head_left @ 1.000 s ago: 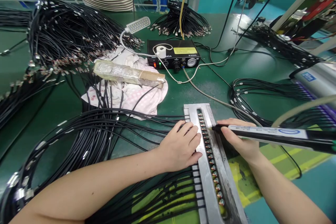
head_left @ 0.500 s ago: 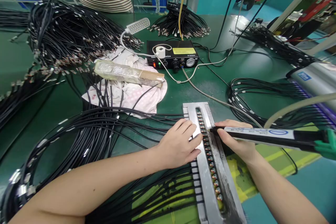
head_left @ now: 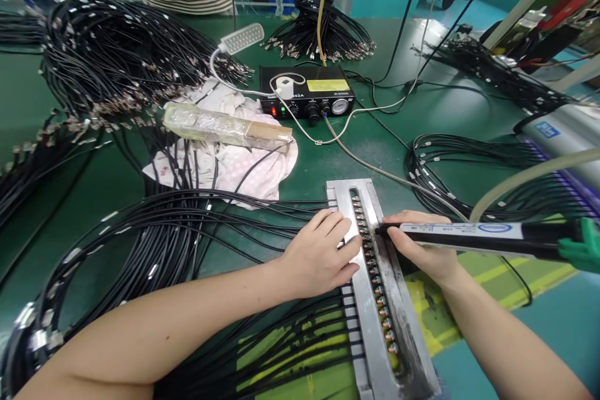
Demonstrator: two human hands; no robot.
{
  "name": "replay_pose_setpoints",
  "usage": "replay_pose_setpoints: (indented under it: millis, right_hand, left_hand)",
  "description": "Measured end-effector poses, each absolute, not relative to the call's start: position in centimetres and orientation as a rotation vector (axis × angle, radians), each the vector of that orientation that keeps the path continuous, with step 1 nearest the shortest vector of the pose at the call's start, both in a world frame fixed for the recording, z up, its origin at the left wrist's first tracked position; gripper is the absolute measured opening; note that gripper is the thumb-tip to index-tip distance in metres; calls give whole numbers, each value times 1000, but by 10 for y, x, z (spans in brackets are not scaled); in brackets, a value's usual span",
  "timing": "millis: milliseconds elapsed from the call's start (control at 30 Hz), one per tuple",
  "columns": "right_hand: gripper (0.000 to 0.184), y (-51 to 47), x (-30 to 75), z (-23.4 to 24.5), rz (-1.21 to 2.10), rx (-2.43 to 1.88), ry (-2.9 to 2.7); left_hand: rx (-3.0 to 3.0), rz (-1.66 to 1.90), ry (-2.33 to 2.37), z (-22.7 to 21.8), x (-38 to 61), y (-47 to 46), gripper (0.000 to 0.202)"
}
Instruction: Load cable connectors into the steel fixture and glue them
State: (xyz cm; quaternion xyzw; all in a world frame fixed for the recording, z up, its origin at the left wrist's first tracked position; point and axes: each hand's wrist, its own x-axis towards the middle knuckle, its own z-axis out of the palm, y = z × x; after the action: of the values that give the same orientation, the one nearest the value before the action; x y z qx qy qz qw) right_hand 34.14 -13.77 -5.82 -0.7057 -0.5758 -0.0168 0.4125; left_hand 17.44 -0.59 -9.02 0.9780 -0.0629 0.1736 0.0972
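A green plastic piece (head_left: 577,250) now shows past the white-black dispensing pen (head_left: 469,235), clamped by R hand (head_left: 422,249) fingers. L hand (head_left: 323,255), fingers together, rests on 1 slotted silver metal jig (head_left: 363,325).

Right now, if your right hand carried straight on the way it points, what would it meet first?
The right hand, holding the dispensing syringe, would probably meet the metal fixture's rail first, then the row of connectors in its slot; depth is unclear.
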Motion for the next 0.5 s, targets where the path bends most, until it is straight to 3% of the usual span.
replay_pose_setpoints:
  millis: [500]
  right_hand:
    - [7, -139, 340, -56, 13, -1777, -1436]
  left_hand:
    - [2917, 523, -190, -88, 174, -5, 33]
